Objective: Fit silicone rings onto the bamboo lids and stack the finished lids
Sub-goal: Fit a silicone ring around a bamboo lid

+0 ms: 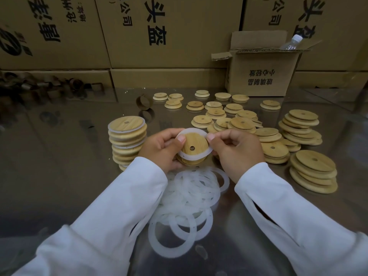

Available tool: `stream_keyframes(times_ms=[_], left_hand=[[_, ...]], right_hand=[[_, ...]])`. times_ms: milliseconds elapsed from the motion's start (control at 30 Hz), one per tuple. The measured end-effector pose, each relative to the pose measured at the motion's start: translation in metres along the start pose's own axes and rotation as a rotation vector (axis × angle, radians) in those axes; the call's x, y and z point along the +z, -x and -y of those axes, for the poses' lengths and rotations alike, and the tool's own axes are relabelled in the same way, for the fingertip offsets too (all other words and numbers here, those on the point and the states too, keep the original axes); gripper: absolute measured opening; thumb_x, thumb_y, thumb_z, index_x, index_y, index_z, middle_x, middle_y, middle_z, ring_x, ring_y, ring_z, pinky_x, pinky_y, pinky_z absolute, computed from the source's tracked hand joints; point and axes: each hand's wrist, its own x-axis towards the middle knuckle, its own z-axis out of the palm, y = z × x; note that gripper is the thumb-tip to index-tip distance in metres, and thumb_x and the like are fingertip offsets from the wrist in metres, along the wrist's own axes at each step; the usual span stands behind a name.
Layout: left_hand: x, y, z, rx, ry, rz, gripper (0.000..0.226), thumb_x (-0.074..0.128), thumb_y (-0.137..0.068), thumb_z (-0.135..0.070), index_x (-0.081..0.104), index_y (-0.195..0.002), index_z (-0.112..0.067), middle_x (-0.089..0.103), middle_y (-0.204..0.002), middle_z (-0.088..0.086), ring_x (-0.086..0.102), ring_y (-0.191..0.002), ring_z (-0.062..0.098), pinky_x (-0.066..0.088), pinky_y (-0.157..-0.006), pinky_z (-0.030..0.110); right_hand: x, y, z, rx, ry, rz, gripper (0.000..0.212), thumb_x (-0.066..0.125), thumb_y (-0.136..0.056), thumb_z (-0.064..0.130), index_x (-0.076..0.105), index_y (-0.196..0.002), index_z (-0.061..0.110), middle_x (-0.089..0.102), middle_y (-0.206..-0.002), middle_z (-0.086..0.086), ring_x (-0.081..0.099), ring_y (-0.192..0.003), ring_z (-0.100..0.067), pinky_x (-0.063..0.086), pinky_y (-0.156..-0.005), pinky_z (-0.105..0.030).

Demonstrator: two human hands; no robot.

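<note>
Mid-fit here. Gripping a round bamboo lid with a small centre hole (pixel 194 146) in the left hand (pixel 159 148), thumb on top, held up just over the middle of the shiny metal surface (pixel 69 166). Pinching a flat white silicone ring (pixel 199 155) at its upper right with the right hand (pixel 237 150); looped over the far part of the lid, near part lying as a band across the wood face. Roughly halfway seated, at a guess.

To do it clean: keep the left thumb pinning the seated side, then walk the right pinch round the rim bit by bit instead of yanking the whole loop over. Check for twists before letting go.

Around it: heap of loose white rings (pixel 191 196) toward the near edge, right under the wrists. Tall stack of ringed lids (pixel 127 140) just left of the left hand, close enough to knock when setting the next one down. Loads of bare lids (pixel 239 124) scattered and piled toward the right edge and far side. Open cardboard box (pixel 260 76) with a clear plastic bottle (pixel 292 42) on top in the far right corner. No real obstacle on the short hop to the stack.
</note>
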Motion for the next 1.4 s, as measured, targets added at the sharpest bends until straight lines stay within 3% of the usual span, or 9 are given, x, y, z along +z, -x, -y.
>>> stream_keyframes(times_ms=[167, 333, 600, 733, 967, 1067, 1167, 1300, 1400], left_hand=[[-0.002, -0.001, 0.001, 0.010, -0.004, -0.005, 0.027, 0.049, -0.093, -0.013, 0.068, -0.084, -0.030, 0.073, -0.079, -0.005, 0.069, -0.085, 0.020, 0.057, -0.064, 0.031], [-0.003, -0.002, -0.002, 0.074, -0.045, -0.048, 0.025, 0.049, -0.093, -0.011, 0.066, -0.086, -0.028, 0.072, -0.071, -0.008, 0.069, -0.072, 0.010, 0.054, -0.055, 0.022], [-0.003, -0.004, -0.001, 0.051, 0.036, -0.012, 0.026, 0.050, -0.092, -0.013, 0.069, -0.087, -0.029, 0.074, -0.083, -0.002, 0.069, -0.089, 0.022, 0.057, -0.067, 0.034], [-0.003, -0.003, -0.001, 0.050, 0.034, 0.010, 0.027, 0.050, -0.091, -0.013, 0.070, -0.085, -0.031, 0.074, -0.084, -0.002, 0.069, -0.089, 0.023, 0.058, -0.066, 0.033], [0.000, -0.003, -0.003, 0.005, 0.112, -0.047, 0.023, 0.048, -0.092, -0.010, 0.067, -0.088, -0.023, 0.073, -0.078, -0.004, 0.070, -0.081, 0.017, 0.058, -0.062, 0.031], [0.002, -0.002, -0.002, -0.015, 0.143, -0.080, 0.020, 0.049, -0.092, -0.011, 0.067, -0.088, -0.022, 0.073, -0.081, 0.000, 0.069, -0.085, 0.022, 0.058, -0.064, 0.034], [0.003, -0.004, -0.006, -0.046, 0.214, -0.130, 0.019, 0.048, -0.093, -0.011, 0.065, -0.089, -0.018, 0.068, -0.096, 0.010, 0.065, -0.095, 0.029, 0.057, -0.072, 0.041], [0.005, -0.004, -0.009, -0.096, 0.351, -0.086, 0.018, 0.045, -0.093, -0.007, 0.061, -0.093, -0.013, 0.065, -0.098, 0.011, 0.064, -0.092, 0.026, 0.059, -0.064, 0.036], [0.006, -0.002, -0.008, -0.093, 0.342, -0.040, 0.017, 0.047, -0.091, -0.003, 0.060, -0.097, -0.013, 0.067, -0.097, 0.010, 0.066, -0.090, 0.023, 0.059, -0.068, 0.034]], right_hand=[[0.000, -0.001, 0.002, -0.020, 0.008, 0.013, 0.019, 0.066, -0.083, 0.026, 0.064, -0.064, 0.031, 0.065, -0.069, 0.013, 0.059, -0.071, -0.005, 0.042, -0.064, -0.017], [0.003, 0.001, 0.004, -0.011, 0.011, 0.027, 0.018, 0.065, -0.084, 0.026, 0.062, -0.067, 0.029, 0.063, -0.067, 0.014, 0.056, -0.062, 0.001, 0.036, -0.056, -0.011], [0.001, 0.000, 0.006, 0.024, -0.062, 0.039, 0.018, 0.063, -0.085, 0.025, 0.062, -0.067, 0.028, 0.062, -0.064, 0.013, 0.056, -0.059, 0.002, 0.039, -0.054, -0.010], [0.000, -0.001, 0.005, 0.042, -0.097, 0.022, 0.019, 0.063, -0.085, 0.023, 0.061, -0.067, 0.029, 0.065, -0.071, 0.009, 0.060, -0.072, -0.006, 0.042, -0.061, -0.015], [0.002, 0.000, 0.005, 0.000, -0.098, 0.054, 0.015, 0.064, -0.084, 0.024, 0.063, -0.069, 0.026, 0.064, -0.070, 0.007, 0.055, -0.064, -0.002, 0.037, -0.051, 0.002], [0.002, 0.002, 0.006, 0.002, -0.150, 0.067, 0.012, 0.064, -0.084, 0.021, 0.063, -0.073, 0.025, 0.066, -0.074, 0.001, 0.059, -0.061, -0.002, 0.041, -0.052, -0.003], [0.006, 0.004, 0.005, 0.012, -0.141, 0.071, 0.006, 0.065, -0.083, 0.023, 0.062, -0.079, 0.025, 0.067, -0.081, 0.000, 0.064, -0.075, -0.011, 0.043, -0.060, -0.015], [0.011, 0.005, 0.003, 0.050, -0.156, 0.041, 0.012, 0.064, -0.084, 0.021, 0.063, -0.073, 0.024, 0.067, -0.071, 0.005, 0.067, -0.076, -0.017, 0.054, -0.072, -0.034], [0.010, 0.002, 0.000, 0.090, -0.155, -0.013, 0.016, 0.062, -0.084, 0.017, 0.063, -0.070, 0.025, 0.068, -0.074, 0.003, 0.067, -0.078, -0.019, 0.055, -0.080, -0.045]])
